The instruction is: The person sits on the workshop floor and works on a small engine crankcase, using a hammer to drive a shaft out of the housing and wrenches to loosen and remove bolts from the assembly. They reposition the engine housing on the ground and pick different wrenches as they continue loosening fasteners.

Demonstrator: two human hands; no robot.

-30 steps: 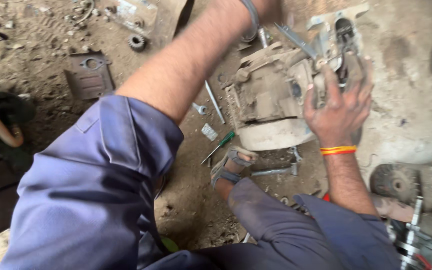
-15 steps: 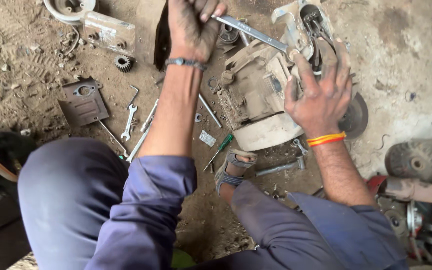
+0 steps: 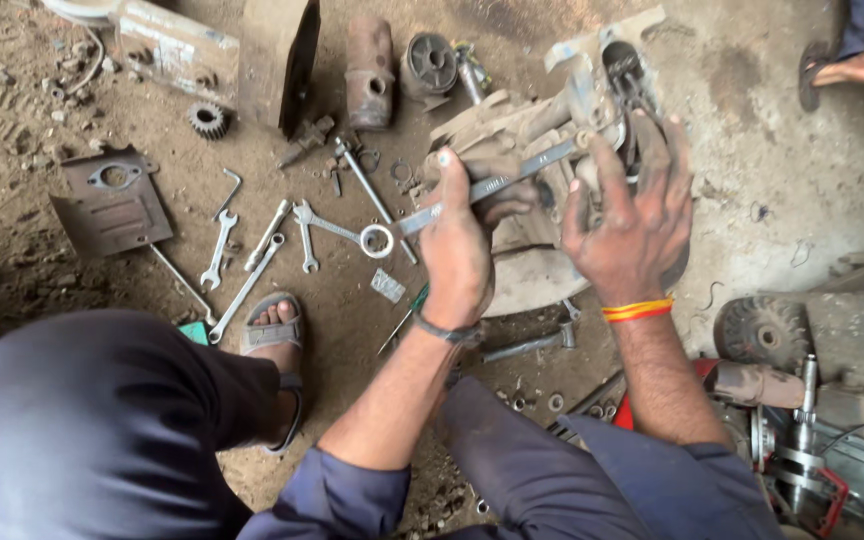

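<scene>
My left hand grips a long combination wrench, its ring end hanging left and its other end set on the dirty grey engine casing. My right hand, an orange band at the wrist, lies spread on the casing's right side with its fingers pressed on the metal. The casing stands on the dirt floor between my knees.
Loose spanners, an Allen key, a gear, a flat metal plate, cylinders and a green screwdriver lie about the dirt. My sandalled foot is at centre left. Machine parts sit at right; another person's foot top right.
My left hand came down from the top of the view with the wrench and set it against the casing. The view shifted, showing more tools at left.
</scene>
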